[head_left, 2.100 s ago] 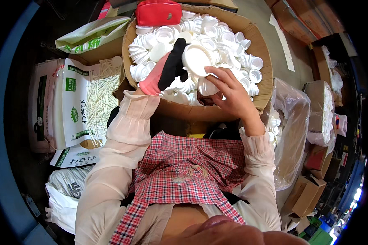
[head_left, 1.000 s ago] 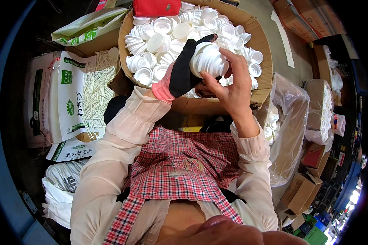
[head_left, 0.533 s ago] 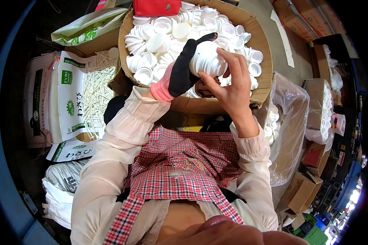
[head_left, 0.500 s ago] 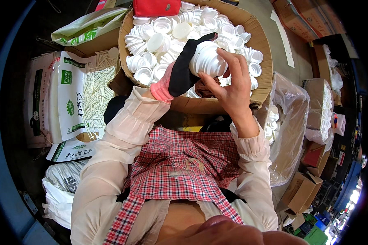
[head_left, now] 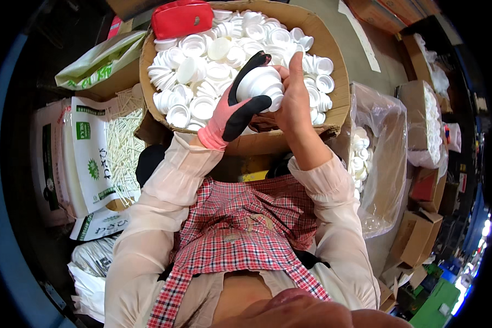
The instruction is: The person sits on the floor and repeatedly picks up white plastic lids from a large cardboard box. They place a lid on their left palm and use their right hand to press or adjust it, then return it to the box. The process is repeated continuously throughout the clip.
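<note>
My left hand [head_left: 236,109] wears a pink glove with black fingers and palm. Its thumb and fingers close round a white stepped plastic cap [head_left: 258,87], which tapers in rings toward the right. Bare, my right hand [head_left: 294,101] grips the cap from the right side; one digit points upward, and the others are partly hidden behind the cap. Both hands are above the near side of a large cardboard box [head_left: 341,71] filled with loose white plastic caps [head_left: 202,106]. Something brown [head_left: 263,123] lies beneath the hands.
A red pouch [head_left: 181,19] rests at the box's far left rim. On the left, thin white sticks [head_left: 127,128] fill a sack-lined container. A plastic-lined box [head_left: 380,164] with more white caps stands to the right. Several cartons [head_left: 415,238] line the right side.
My right hand has turned more upright, and its fingers have shifted round the cap. Both hands sit slightly left and lower in view; the whole view has shifted somewhat too.
</note>
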Demonstrator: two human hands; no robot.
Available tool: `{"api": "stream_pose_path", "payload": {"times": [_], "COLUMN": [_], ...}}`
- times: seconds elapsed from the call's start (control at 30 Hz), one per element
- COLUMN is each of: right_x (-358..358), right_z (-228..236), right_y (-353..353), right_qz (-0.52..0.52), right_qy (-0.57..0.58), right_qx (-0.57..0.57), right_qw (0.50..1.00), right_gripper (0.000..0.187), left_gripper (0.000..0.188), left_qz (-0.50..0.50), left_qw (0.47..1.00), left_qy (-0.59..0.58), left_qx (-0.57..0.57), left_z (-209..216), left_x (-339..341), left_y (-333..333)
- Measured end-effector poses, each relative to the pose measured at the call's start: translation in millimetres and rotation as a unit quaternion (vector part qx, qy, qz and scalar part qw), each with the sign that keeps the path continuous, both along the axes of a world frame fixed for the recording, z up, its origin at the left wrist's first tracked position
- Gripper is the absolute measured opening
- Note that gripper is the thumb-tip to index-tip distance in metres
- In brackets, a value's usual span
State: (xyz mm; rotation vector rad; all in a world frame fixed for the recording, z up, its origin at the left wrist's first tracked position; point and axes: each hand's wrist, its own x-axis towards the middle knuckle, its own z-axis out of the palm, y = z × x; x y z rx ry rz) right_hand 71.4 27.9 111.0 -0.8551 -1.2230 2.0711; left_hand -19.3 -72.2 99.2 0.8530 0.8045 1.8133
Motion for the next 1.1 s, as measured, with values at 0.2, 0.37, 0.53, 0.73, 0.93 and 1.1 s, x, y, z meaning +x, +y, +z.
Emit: {"api": "stream_pose_path", "payload": {"times": [0.2, 0.37, 0.53, 0.73, 0.93, 1.1], "right_x": [-3, 0, 111, 414, 589, 645], "right_z": [-7, -22, 4, -95, -269, -362], "right_y": [12, 8, 16, 94, 66, 71], "right_qz": [-0.043, 0.076, 0.066, -0.357, -0.443, -0.469], "right_qy": [-0.074, 0.022, -0.042, -0.278, -0.486, -0.611], "right_qx": [0.142, 0.207, 0.207, 0.115, -0.041, -0.001], "right_qw": [0.986, 0.975, 0.975, 0.884, 0.752, 0.637], "right_gripper": [0.074, 0.045, 0.058, 0.058, 0.057, 0.06], "left_gripper": [0.066, 0.061, 0.06, 0.047, 0.046, 0.043], "left_qz": [0.049, 0.046, 0.074, 0.024, 0.003, 0.056], "left_qw": [0.997, 0.989, 0.74, 0.928, 0.925, 0.902], "left_qy": [0.047, 0.141, 0.668, 0.343, 0.292, 0.294], "left_qx": [-0.019, -0.025, -0.021, -0.143, -0.242, -0.31], "left_z": [-19, -62, -14, -23, -49, -77], "left_x": [13, -27, -16, -65, -90, -131], "left_y": [7, 12, 16, 4, 15, 1]}}
